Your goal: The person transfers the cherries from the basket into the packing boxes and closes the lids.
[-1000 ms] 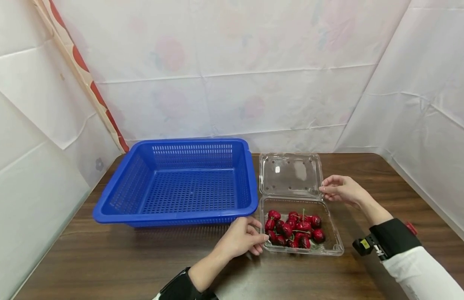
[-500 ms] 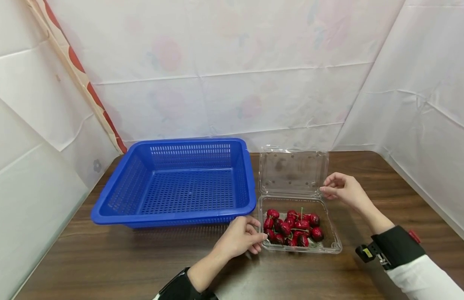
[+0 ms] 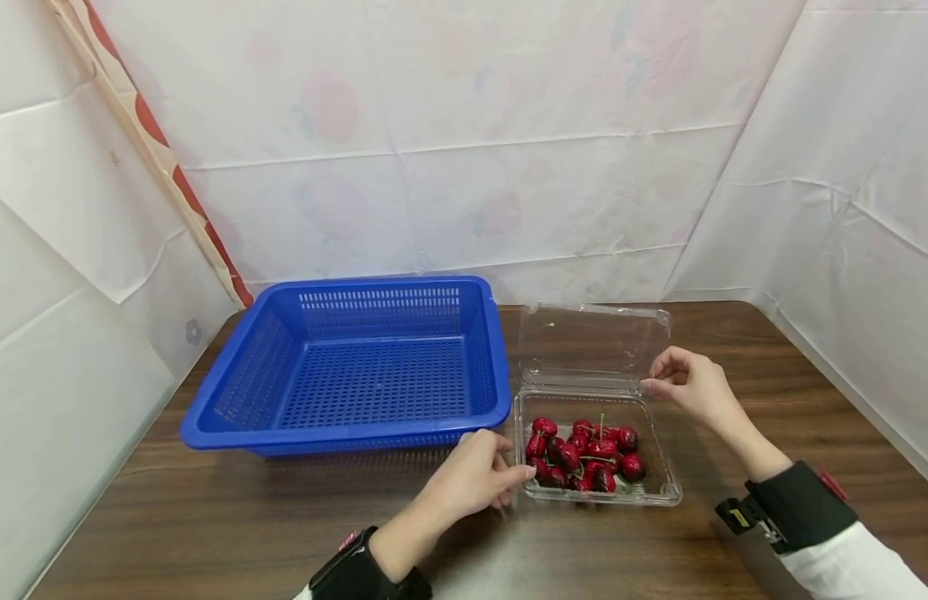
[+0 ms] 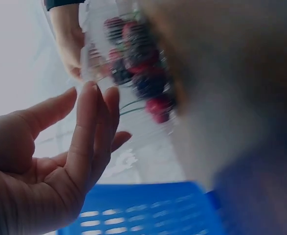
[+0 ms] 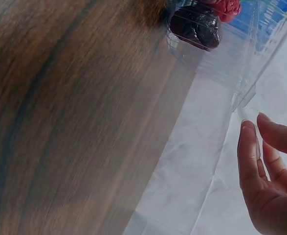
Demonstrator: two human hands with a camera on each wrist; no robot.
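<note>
A clear hinged plastic clamshell box (image 3: 662, 496) sits on the wooden table, with several dark red cherries (image 3: 602, 450) in its base. Its raised see-through lid (image 3: 595, 342) stands up at the back. My right hand (image 3: 692, 383) is at the lid's right edge near the hinge, thumb and forefinger pinching there. In the right wrist view the fingertips (image 5: 248, 125) meet the clear corner. My left hand (image 3: 475, 475) lies at the base's front left corner, thumb near the rim. The left wrist view shows its fingers (image 4: 87, 127) fairly straight, touching the box's edge.
A large blue perforated plastic basket (image 3: 501, 392) stands to the left of the box, close beside it and my left hand. White patterned sheeting (image 3: 434, 208) walls off the table's back and sides.
The lid has swung up from lying back on the table, its free edge now higher and closer to me. The right hand has turned slightly; the left stays by the box's corner.
</note>
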